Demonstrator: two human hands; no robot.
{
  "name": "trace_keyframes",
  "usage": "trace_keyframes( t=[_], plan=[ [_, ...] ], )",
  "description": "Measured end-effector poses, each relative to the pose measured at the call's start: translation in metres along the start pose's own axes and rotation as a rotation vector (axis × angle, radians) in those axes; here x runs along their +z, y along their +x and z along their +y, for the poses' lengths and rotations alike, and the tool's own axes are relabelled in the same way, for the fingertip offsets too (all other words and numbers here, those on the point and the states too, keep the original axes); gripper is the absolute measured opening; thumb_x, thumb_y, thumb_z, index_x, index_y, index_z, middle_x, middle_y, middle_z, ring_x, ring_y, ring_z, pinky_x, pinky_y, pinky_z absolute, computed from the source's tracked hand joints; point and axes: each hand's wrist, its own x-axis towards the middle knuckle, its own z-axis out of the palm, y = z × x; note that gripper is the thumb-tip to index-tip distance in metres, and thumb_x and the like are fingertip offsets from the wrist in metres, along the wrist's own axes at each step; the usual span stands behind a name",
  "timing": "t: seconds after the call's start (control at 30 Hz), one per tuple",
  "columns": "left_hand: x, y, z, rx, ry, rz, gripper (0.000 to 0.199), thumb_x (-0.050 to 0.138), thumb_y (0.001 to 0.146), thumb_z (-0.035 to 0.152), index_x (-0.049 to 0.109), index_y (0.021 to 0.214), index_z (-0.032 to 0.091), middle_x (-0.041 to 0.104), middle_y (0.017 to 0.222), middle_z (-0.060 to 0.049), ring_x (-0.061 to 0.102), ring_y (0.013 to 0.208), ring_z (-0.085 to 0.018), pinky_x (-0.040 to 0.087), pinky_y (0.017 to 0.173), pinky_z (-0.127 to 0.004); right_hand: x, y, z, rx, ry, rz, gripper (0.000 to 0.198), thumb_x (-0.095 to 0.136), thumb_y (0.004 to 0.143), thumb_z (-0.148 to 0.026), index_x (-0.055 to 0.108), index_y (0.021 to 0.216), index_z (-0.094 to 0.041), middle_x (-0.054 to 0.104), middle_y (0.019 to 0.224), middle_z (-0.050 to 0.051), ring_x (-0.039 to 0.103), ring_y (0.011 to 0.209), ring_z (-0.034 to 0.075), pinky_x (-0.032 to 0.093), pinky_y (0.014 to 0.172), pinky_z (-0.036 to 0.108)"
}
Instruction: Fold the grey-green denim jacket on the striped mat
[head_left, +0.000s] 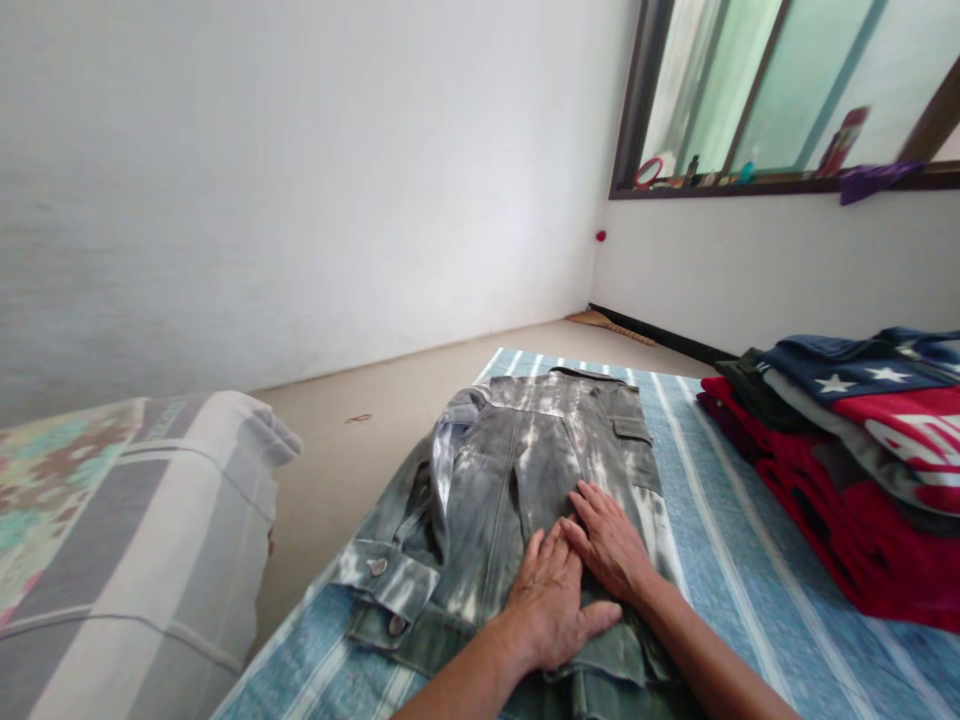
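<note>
Blue-and-white striped mat, lower frame: bleached grey denim jacket lies folded at centre. Left hand and right hand, fingers flat and spread, holding nothing. Risk: loose cuffed sleeve, lower left, could slide and undo the fold.

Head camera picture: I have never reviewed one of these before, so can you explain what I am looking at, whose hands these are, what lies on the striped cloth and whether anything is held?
There is no machine here. The single picture comes from a camera worn on a person's head, looking forward and down, so the two bare arms entering from the bottom are the wearer's own. The left hand and right hand lie flat, palms down, side by side on a faded grey denim jacket; neither grips anything. The jacket is spread on a blue striped mat on the floor. To the right sits a stack of folded clothes, red and navy with stars. At the left is a folded patterned mattress. Behind are white walls and a window sill with small items too blurred to name.
</note>
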Motion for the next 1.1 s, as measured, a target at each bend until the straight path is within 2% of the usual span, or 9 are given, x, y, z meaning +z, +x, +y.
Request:
trace_keyframes(
  t=[0.5,0.63,0.73,0.83,1.0,1.03,1.1],
  plan=[
    [-0.001,-0.003,-0.002,-0.021,-0.123,0.056,0.079,0.048,0.086,0.056,0.024,0.149,0.014,0.020,0.155,-0.014,0.013,0.144,-0.025,0.005,0.119,-0.046,-0.001,0.002,-0.006,0.021,-0.019,-0.029,0.055,0.032,0.096,-0.047,0.051,0.134,-0.011,0.038,0.147,0.012,0.030,0.139,0.026,0.028,0.113,0.043],
    [-0.016,-0.005,0.002,-0.043,-0.103,0.032,0.073,0.059,0.080,0.040,0.036,0.144,0.013,0.029,0.153,-0.014,0.022,0.142,-0.026,0.015,0.118,-0.045,0.001,0.001,-0.006,0.017,-0.020,-0.014,0.056,0.032,0.096,-0.049,0.051,0.134,-0.013,0.039,0.148,0.012,0.030,0.139,0.026,0.028,0.113,0.044],
    [-0.028,-0.018,-0.007,-0.046,-0.039,0.079,0.062,0.056,0.083,0.043,0.047,0.137,0.013,0.038,0.149,-0.014,0.031,0.139,-0.027,0.025,0.116,-0.042,0.003,0.000,-0.005,0.012,-0.018,-0.002,0.055,0.034,0.096,-0.048,0.052,0.134,-0.013,0.039,0.147,0.012,0.031,0.138,0.026,0.029,0.113,0.044],
    [-0.040,-0.043,-0.032,-0.119,0.028,0.232,0.057,0.045,0.089,0.052,0.052,0.132,0.015,0.043,0.145,-0.014,0.039,0.134,-0.027,0.033,0.113,-0.041,0.006,-0.002,-0.004,0.015,-0.010,-0.005,0.053,0.036,0.095,-0.046,0.052,0.134,-0.014,0.040,0.147,0.012,0.031,0.138,0.027,0.029,0.113,0.045],
    [-0.050,-0.105,-0.099,-0.306,0.175,0.761,0.046,0.047,0.086,0.052,0.060,0.118,0.021,0.059,0.130,-0.011,0.056,0.120,-0.028,0.047,0.102,-0.040,0.011,0.001,-0.001,0.033,0.003,0.020,0.051,0.042,0.090,-0.045,0.057,0.129,-0.016,0.045,0.144,0.013,0.036,0.135,0.031,0.033,0.111,0.048],
    [-0.048,-0.117,-0.113,-0.340,0.212,0.832,0.047,0.049,0.084,0.053,0.060,0.117,0.021,0.061,0.128,-0.011,0.057,0.118,-0.029,0.048,0.101,-0.042,0.009,0.004,-0.003,0.038,0.005,0.029,0.049,0.043,0.089,-0.044,0.058,0.127,-0.018,0.048,0.141,0.013,0.040,0.133,0.031,0.036,0.109,0.048],
    [-0.043,-0.140,-0.137,-0.388,0.269,0.893,0.050,0.052,0.081,0.055,0.060,0.117,0.021,0.060,0.128,-0.012,0.057,0.118,-0.031,0.048,0.101,-0.044,0.003,0.011,-0.012,0.020,0.027,0.047,0.044,0.045,0.086,-0.043,0.061,0.122,-0.022,0.056,0.133,0.012,0.049,0.125,0.033,0.042,0.104,0.047]
  ],
)
